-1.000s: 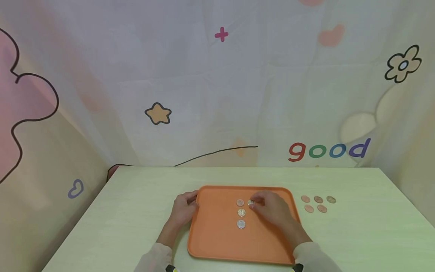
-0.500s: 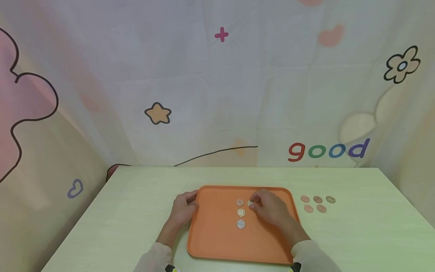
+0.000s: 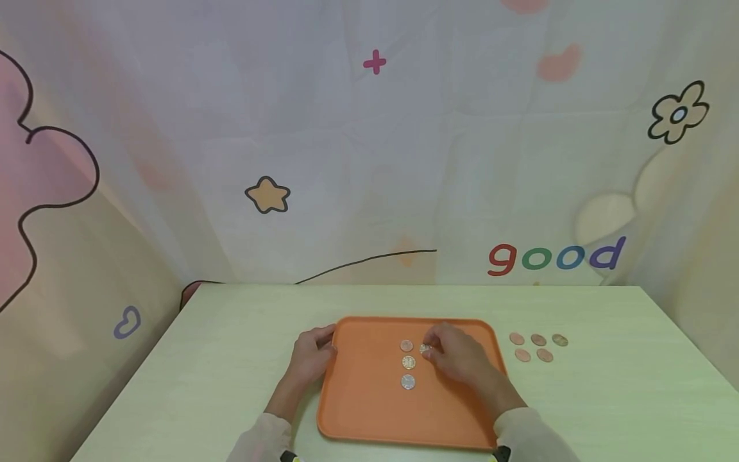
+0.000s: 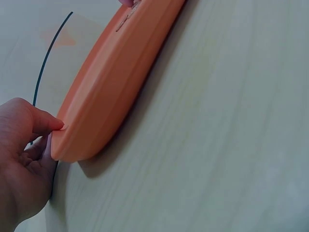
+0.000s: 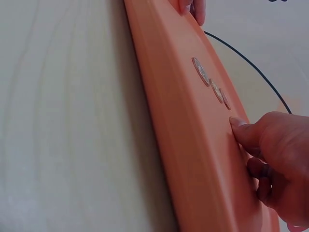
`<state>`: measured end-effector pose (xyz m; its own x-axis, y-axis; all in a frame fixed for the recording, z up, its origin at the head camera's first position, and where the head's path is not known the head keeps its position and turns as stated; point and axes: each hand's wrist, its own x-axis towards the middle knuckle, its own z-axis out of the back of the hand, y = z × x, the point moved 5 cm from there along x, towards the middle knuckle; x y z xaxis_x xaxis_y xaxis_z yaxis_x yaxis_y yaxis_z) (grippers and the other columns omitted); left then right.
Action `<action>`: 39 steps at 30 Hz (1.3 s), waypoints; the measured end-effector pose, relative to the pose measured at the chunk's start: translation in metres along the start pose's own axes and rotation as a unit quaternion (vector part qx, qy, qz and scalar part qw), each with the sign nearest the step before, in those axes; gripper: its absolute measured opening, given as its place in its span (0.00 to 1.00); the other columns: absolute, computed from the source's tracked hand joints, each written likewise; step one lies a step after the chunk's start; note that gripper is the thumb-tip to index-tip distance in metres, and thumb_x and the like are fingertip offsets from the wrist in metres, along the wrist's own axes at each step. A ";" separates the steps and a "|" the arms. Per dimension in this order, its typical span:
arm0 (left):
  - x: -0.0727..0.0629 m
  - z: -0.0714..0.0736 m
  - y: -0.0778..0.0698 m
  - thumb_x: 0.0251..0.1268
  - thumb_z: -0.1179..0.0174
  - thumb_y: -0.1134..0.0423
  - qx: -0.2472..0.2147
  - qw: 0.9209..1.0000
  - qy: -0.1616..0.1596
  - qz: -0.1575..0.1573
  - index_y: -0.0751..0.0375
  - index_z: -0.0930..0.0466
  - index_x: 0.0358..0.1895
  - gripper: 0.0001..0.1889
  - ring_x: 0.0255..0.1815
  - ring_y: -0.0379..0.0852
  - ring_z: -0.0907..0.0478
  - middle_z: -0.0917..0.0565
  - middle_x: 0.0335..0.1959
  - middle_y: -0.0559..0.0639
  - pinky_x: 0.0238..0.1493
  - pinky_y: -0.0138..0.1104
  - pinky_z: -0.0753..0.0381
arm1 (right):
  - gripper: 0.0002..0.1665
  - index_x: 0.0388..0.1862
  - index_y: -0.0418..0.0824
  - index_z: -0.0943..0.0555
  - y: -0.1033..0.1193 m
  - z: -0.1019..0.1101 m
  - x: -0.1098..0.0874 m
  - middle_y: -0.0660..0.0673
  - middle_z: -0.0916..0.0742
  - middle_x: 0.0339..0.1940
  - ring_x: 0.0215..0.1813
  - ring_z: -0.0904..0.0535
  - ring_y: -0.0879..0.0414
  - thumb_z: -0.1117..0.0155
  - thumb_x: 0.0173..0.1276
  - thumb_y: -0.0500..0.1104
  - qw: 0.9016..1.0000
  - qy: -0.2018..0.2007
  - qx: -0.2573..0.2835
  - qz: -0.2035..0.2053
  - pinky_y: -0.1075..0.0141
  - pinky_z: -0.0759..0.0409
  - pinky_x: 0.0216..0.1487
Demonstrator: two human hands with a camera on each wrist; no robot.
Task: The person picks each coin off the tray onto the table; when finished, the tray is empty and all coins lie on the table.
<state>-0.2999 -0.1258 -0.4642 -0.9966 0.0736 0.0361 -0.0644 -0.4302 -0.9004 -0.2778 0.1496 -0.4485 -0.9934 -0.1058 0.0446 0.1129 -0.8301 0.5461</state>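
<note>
An orange tray (image 3: 369, 410) lies on the table in the head view. My left hand (image 3: 310, 354) grips its left rim, the thumb (image 4: 50, 123) over the edge in the left wrist view. On the tray a copper coin (image 3: 407, 345), a gold-coloured coin (image 3: 408, 362) and a silver coin (image 3: 407, 382) form a column. Right of the copper one, my right hand (image 3: 458, 354) pinches another light coin (image 3: 424, 348) at the tray's surface, partly covered by the fingertips. In the right wrist view the thumb hides that coin.
Several copper-toned coins (image 3: 538, 340) lie in two rows on the pale table (image 3: 623, 385), right of the tray. Behind the table hangs a printed curtain (image 3: 346, 128) with a star and the word "good".
The head view has shifted very slightly. Both hands, the tray and the coins keep their places relative to each other.
</note>
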 end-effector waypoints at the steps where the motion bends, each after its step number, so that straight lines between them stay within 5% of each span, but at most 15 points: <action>1: 0.000 0.000 0.000 0.62 0.47 0.77 0.000 1.000 0.001 0.000 0.74 0.27 0.68 0.27 0.67 0.63 0.22 0.20 0.63 0.70 0.65 0.47 0.17 | 0.07 0.40 0.45 0.17 0.000 0.000 -0.001 0.48 0.13 0.39 0.42 0.19 0.54 0.29 0.65 0.41 1.000 -0.002 -0.001 0.003 0.52 0.17 0.51; 6: -0.002 0.000 -0.001 0.62 0.47 0.77 0.002 1.000 0.003 -0.001 0.74 0.27 0.68 0.27 0.67 0.64 0.22 0.20 0.63 0.70 0.64 0.47 0.17 | 0.05 0.37 0.45 0.18 0.003 0.000 -0.003 0.50 0.15 0.38 0.42 0.20 0.56 0.29 0.65 0.39 1.000 -0.012 -0.004 0.026 0.54 0.17 0.50; 13: -0.002 0.000 0.000 0.63 0.47 0.77 0.009 1.000 0.001 0.000 0.74 0.26 0.67 0.27 0.66 0.64 0.21 0.20 0.63 0.70 0.64 0.47 0.17 | 0.09 0.45 0.43 0.16 0.002 -0.001 -0.002 0.47 0.13 0.45 0.49 0.17 0.52 0.30 0.66 0.39 1.000 -0.004 0.003 0.026 0.50 0.16 0.58; 29: 0.000 0.001 0.002 0.62 0.47 0.76 0.006 1.000 -0.005 0.001 0.73 0.26 0.67 0.27 0.65 0.63 0.21 0.19 0.61 0.69 0.64 0.47 0.17 | 0.09 0.41 0.49 0.21 0.004 -0.003 -0.002 0.52 0.16 0.37 0.40 0.24 0.56 0.30 0.67 0.40 0.999 0.006 -0.016 0.037 0.59 0.19 0.47; 39: -0.001 0.000 0.000 0.61 0.47 0.77 0.007 1.000 -0.002 -0.008 0.75 0.26 0.67 0.27 0.65 0.63 0.21 0.19 0.61 0.70 0.63 0.48 0.17 | 0.09 0.45 0.51 0.16 0.001 -0.005 -0.002 0.52 0.12 0.45 0.46 0.18 0.55 0.31 0.68 0.40 0.998 0.006 -0.015 0.053 0.52 0.16 0.58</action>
<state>-0.2987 -0.1262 -0.4643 -0.9957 0.0766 0.0516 -0.0802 -0.4409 -0.8940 -0.2752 0.1458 -0.4523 -0.9754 -0.2008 0.0914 0.2189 -0.8299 0.5132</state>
